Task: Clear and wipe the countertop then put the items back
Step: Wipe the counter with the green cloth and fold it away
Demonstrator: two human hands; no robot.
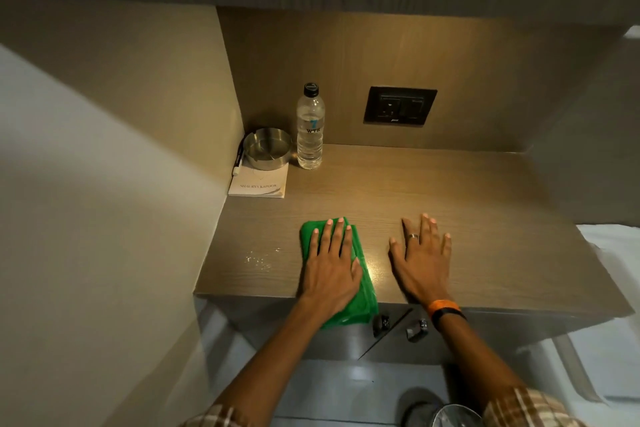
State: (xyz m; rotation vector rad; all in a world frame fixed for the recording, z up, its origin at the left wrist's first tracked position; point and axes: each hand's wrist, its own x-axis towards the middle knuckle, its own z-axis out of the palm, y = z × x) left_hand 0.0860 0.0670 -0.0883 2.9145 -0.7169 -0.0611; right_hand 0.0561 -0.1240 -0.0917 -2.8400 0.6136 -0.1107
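A green cloth point(363, 291) lies folded at the front edge of the wooden countertop point(450, 211), partly hanging over it. My left hand point(330, 263) lies flat on the cloth with fingers spread. My right hand point(420, 258) rests flat on the bare wood to the cloth's right, holding nothing. In the back left corner stand a clear water bottle point(310, 128) with a black cap and a steel ashtray point(267, 148). The ashtray sits on a white notepad point(259, 184), with a pen point(238, 159) beside it against the side wall.
Small white specks point(259, 257) lie on the wood left of the cloth. A black socket plate point(400, 106) is on the back wall. Walls enclose the counter on the left and back. Two dark knobs point(398, 324) sit on the cabinet doors below. White bedding point(613, 246) is at the right.
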